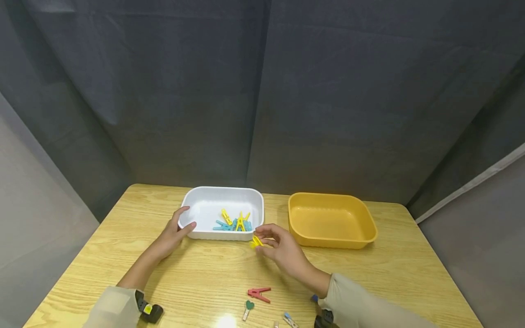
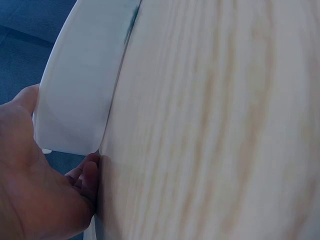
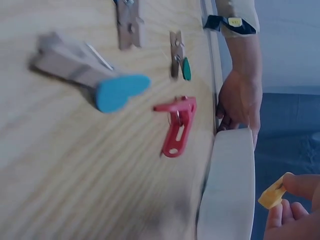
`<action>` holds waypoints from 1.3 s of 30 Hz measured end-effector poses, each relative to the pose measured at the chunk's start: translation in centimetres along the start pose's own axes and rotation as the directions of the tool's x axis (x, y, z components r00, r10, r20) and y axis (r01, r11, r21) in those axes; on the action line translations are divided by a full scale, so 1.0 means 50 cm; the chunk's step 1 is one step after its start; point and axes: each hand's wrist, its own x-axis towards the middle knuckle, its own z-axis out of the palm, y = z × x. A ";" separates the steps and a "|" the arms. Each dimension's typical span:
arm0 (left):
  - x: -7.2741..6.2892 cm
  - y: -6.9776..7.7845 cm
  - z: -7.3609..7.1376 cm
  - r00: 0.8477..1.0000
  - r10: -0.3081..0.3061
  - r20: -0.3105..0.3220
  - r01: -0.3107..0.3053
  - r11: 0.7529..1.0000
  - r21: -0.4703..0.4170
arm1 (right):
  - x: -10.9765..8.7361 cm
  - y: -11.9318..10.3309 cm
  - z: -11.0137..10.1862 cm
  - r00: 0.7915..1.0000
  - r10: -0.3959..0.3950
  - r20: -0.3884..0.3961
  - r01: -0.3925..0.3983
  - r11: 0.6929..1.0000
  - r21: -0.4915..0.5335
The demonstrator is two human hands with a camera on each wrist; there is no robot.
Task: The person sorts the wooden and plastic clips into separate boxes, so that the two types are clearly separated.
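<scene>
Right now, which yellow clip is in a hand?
The yellow clip pinched in the right hand, by the near right corner of the white tray. The other visible yellow clips lie inside that tray.

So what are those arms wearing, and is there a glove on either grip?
The left sleeve and right sleeve are plain pale beige. By the left cuff sits a black left device with a yellow patch; a black right device is partly cut off. Left grip and right grip are bare hands, no gloves.
</scene>
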 end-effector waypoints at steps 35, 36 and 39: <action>-0.004 -0.001 -0.002 1.000 -0.005 0.005 0.005 1.000 -0.006 | 0.168 0.005 0.077 0.985 -0.022 -0.170 0.022 1.000 0.000; -0.004 -0.001 -0.002 1.000 -0.005 0.005 0.005 1.000 -0.008 | 0.170 0.005 0.079 0.985 -0.020 -0.173 0.019 1.000 -0.002; -0.004 -0.001 -0.002 1.000 -0.003 0.004 0.003 1.000 -0.007 | 0.178 0.006 0.083 0.984 -0.022 -0.176 0.022 1.000 -0.001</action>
